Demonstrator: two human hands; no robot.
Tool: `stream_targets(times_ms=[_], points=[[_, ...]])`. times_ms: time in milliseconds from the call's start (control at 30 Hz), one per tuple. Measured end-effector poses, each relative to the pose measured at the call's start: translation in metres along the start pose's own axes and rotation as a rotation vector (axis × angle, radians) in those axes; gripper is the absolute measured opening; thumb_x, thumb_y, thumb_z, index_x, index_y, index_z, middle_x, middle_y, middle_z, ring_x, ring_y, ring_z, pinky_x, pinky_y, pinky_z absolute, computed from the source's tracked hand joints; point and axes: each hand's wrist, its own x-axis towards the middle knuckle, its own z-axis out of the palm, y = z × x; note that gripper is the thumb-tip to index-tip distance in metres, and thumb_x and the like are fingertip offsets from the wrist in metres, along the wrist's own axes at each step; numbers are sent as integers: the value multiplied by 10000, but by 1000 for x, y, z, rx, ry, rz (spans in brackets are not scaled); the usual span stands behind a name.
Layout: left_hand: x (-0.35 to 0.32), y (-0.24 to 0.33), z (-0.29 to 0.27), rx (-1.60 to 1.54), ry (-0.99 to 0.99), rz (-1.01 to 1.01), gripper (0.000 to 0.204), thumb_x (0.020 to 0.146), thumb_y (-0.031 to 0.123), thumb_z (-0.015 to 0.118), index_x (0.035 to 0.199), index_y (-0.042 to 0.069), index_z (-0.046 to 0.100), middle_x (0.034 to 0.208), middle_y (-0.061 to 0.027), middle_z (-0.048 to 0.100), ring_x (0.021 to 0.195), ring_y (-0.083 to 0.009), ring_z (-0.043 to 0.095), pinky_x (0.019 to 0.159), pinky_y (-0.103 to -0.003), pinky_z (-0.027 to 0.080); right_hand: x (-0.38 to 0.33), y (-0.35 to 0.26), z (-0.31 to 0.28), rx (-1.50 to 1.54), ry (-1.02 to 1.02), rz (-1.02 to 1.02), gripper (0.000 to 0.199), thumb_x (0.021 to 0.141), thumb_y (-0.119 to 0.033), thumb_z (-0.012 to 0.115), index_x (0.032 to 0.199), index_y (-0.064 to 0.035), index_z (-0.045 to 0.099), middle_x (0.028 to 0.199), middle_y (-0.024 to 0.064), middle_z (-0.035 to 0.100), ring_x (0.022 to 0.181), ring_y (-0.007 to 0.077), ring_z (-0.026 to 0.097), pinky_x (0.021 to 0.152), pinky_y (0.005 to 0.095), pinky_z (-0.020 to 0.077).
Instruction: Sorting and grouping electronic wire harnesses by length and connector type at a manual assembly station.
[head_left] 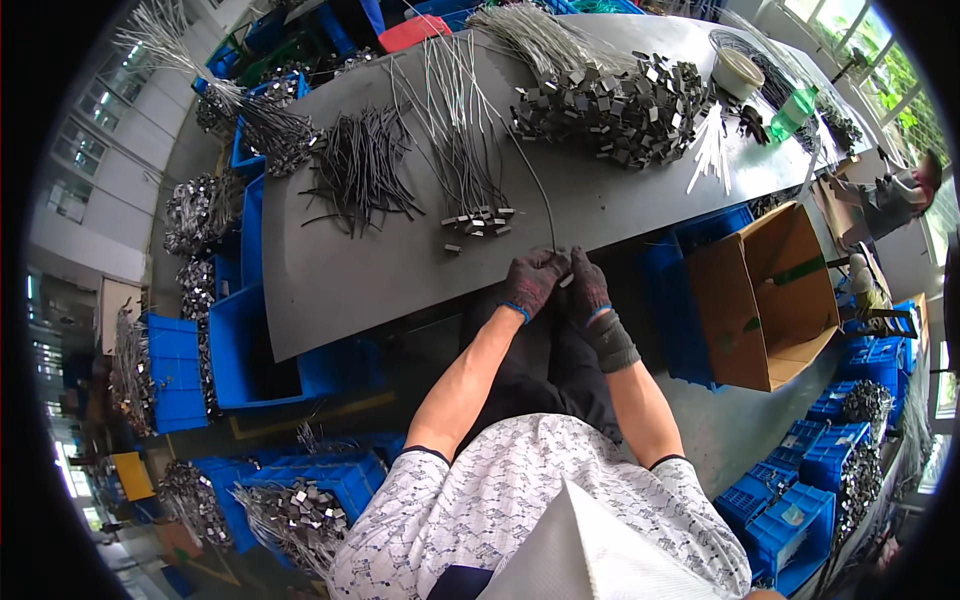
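Note:
Both hands wear dark knit gloves and meet at the near edge of the grey table (pixel 350 270). My left hand (pixel 532 282) and my right hand (pixel 588 290) pinch the end of one thin grey wire (pixel 537 190), which runs away across the table toward the back. A small metal clip seems to sit between the fingertips, mostly hidden. Just to the left lies a bundle of grey wires with metal clips on their ends (pixel 465 150). A pile of short black tube pieces (pixel 360 170) lies further left.
A heap of small metal clips (pixel 620 105) covers the far right of the table, with white ties (pixel 712 150), a tape roll (pixel 738 70) and a green bottle (pixel 792 110). An open cardboard box (pixel 765 295) stands at my right. Blue crates (pixel 250 350) of parts surround the table.

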Motion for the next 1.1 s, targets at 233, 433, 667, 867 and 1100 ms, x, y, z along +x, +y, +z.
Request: stream_targets(times_ms=[233,433,667,867,1100], points=[[90,-3,-99,-47,-49,-279,305,877,294,730,870,-10,724,690,-59,690,665,-141,650,633,-330,520,99,-11,22,735,-310,977,432,1010,-401,531,1305,-86,524,893,117,683,723,274,642,645,361,538],[122,17,-174,526,137,-223,324,926,324,622,940,14,714,752,-100,681,681,-165,642,666,-346,517,181,59,6,-250,184,222,422,938,-265,581,1317,-83,550,1080,221,665,942,346,677,793,445,548],[130,-32,-231,696,504,-194,334,909,393,592,1009,105,729,944,-187,708,883,-400,679,760,-451,533,308,83,-13,-801,20,187,340,869,-355,619,1061,-83,688,1026,245,652,887,426,655,749,540,535],[147,-57,-268,983,586,-512,492,857,521,594,1010,76,737,1011,-210,706,911,-423,686,767,-495,546,313,104,-7,-720,-54,177,450,856,-474,652,963,-40,702,895,255,678,845,405,677,704,511,535],[169,-71,-281,938,553,-621,398,799,383,708,957,19,736,1012,-248,709,933,-404,705,787,-475,560,283,151,-37,-483,-126,560,578,833,-565,675,1086,-49,608,774,174,675,646,334,679,594,502,525]])
